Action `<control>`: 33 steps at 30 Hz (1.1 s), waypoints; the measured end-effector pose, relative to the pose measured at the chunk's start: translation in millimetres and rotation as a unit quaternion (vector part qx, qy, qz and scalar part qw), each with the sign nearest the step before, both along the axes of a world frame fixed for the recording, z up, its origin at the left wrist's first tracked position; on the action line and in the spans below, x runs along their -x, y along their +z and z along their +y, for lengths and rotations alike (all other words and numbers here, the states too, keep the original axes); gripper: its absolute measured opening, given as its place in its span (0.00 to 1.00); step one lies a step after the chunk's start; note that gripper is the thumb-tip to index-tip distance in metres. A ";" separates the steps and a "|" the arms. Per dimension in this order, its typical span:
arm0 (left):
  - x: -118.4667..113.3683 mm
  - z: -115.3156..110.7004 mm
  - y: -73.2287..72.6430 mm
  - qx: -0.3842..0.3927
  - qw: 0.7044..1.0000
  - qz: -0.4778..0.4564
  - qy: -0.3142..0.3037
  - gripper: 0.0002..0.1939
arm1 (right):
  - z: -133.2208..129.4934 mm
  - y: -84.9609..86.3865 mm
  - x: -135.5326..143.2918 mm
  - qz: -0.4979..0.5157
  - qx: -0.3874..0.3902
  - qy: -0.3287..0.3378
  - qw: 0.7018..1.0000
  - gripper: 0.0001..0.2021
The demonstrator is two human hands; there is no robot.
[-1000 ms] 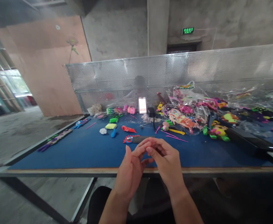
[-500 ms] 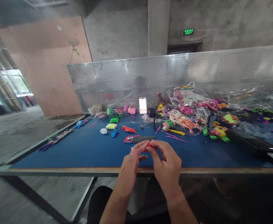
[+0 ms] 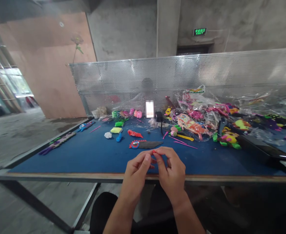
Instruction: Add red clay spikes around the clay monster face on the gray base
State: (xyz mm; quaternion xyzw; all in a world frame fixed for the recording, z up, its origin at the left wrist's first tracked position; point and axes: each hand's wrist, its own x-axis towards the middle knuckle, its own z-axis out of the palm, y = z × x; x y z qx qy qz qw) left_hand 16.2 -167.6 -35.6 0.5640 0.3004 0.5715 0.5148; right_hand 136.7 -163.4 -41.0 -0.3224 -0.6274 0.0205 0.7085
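Note:
A small piece of red clay [image 3: 154,151] shows at the meeting fingertips of both hands, just above the table's near part. My right hand [image 3: 170,167] pinches it between thumb and index finger. My left hand [image 3: 137,167] is curled, its fingertips against the same piece and its thumb bent towards the fingers. Beyond the hands lies a flat grey clay figure [image 3: 152,144] with a red and blue head, white eyes and red spikes along its upper edge. Farther back is a red packet [image 3: 135,133]. The fingers hide most of the clay piece.
Left of the packet lie a blue tool [image 3: 119,137], a yellow packet [image 3: 116,130] and a white lump [image 3: 108,135]. Pink sticks [image 3: 185,144] and a yellow tool [image 3: 185,137] lie right. Bagged clay figures [image 3: 194,125] pile up behind; a black device [image 3: 262,149] sits at right.
Both hands have shifted slightly left and down in view, still together at the red clay. My left thumb has come closer to the fingertips. Things on the table have stayed put.

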 end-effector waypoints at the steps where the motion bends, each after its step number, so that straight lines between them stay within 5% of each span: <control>1: 0.2 0.8 0.3 0.006 1.000 0.001 0.012 0.16 | -1.3 1.1 -0.1 -0.007 0.004 0.016 1.000 0.09; 9: 7.2 3.2 -1.7 0.085 0.989 -0.095 -0.070 0.13 | -4.1 4.8 -7.1 -0.071 -0.001 0.088 0.994 0.09; 18: 14.5 6.8 -8.1 0.088 0.986 -0.094 -0.105 0.10 | -1.6 6.2 -14.2 -0.131 0.032 0.144 0.980 0.10; 25: 15.7 2.4 0.5 -0.017 0.998 0.067 -0.010 0.15 | 1.2 4.3 -14.5 -0.123 0.044 0.098 0.986 0.10; 33: 7.3 4.8 -3.4 0.005 0.998 0.065 -0.009 0.17 | 13.2 -5.9 -12.6 -0.119 0.039 0.024 0.992 0.10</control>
